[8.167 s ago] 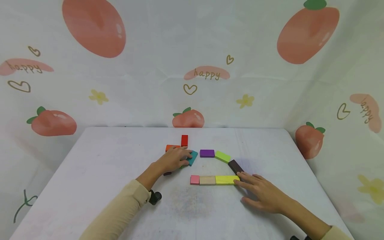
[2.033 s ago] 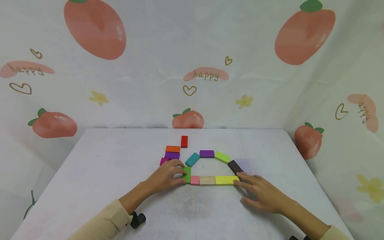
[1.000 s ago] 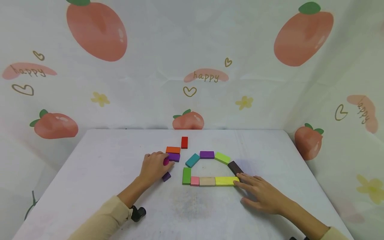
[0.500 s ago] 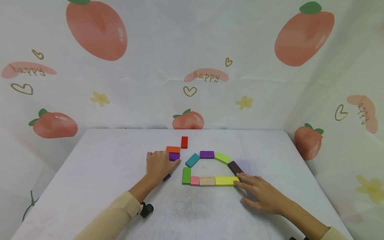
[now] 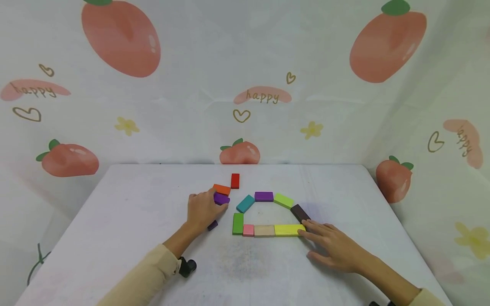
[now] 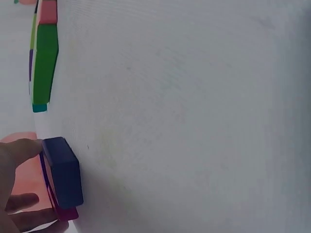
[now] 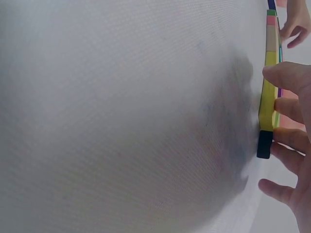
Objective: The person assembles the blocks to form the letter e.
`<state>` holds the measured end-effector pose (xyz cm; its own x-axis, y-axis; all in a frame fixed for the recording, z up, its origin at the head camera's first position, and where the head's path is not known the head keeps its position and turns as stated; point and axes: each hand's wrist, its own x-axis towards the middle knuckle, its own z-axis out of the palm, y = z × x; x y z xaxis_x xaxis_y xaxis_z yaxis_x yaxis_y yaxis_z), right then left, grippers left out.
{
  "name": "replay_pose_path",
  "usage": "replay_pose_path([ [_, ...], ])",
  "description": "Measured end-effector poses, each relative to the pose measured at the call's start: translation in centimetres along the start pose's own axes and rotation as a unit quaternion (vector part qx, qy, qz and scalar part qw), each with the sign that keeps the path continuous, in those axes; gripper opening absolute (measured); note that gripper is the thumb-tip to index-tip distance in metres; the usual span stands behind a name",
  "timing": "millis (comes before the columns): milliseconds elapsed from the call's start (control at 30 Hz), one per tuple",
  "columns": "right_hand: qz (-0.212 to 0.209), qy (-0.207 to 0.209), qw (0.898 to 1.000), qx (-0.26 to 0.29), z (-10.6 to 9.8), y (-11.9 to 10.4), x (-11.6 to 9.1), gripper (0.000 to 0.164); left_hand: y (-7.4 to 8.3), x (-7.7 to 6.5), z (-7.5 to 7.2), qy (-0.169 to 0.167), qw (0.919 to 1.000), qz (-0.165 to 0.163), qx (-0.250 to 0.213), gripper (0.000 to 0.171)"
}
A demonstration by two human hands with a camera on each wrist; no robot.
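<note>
My left hand (image 5: 200,209) pinches a purple block (image 5: 221,199) between thumb and fingers, left of a shape made of coloured wooden blocks. An orange block (image 5: 221,189) lies against its far side, slightly turned. A dark purple block (image 5: 212,225) shows beside the hand's near edge. In the left wrist view a magenta block (image 6: 68,213) lies behind it, by the fingers; the head view hides it under the hand. With fingers spread, my right hand (image 5: 334,246) rests at the right end of the yellow block (image 5: 289,230), touching near the dark brown block (image 5: 300,213).
Forming the rest of the shape are green (image 5: 237,224), pink (image 5: 248,230), beige (image 5: 264,230), teal (image 5: 246,204), violet (image 5: 264,196) and lime (image 5: 283,200) blocks. A red block (image 5: 235,181) lies farther back. A patterned curtain (image 5: 183,106) hangs behind the white table (image 5: 134,221).
The left hand has left the green block, now set at the pink block's left end, and gone to the purple block. Purple and orange blocks have just turned slightly. The right hand stays put.
</note>
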<state>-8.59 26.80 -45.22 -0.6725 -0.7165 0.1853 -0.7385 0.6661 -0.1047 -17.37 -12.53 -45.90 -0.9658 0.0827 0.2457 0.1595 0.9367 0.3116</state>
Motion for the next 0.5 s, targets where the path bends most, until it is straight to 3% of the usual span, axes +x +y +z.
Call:
replay_pose_path([
  [300, -0.001, 0.004, 1.0, 0.003, -0.1, -0.1, 0.0, 0.054, -0.7, -0.4, -1.3, -0.017, 0.9963, 0.011, -0.084, 0.066],
  [500, 0.001, 0.001, 1.0, 0.003, -0.2, -0.1, 0.0, 0.054, -1.2, -1.3, -2.1, -0.037, 0.9912, 0.049, -0.117, 0.064],
])
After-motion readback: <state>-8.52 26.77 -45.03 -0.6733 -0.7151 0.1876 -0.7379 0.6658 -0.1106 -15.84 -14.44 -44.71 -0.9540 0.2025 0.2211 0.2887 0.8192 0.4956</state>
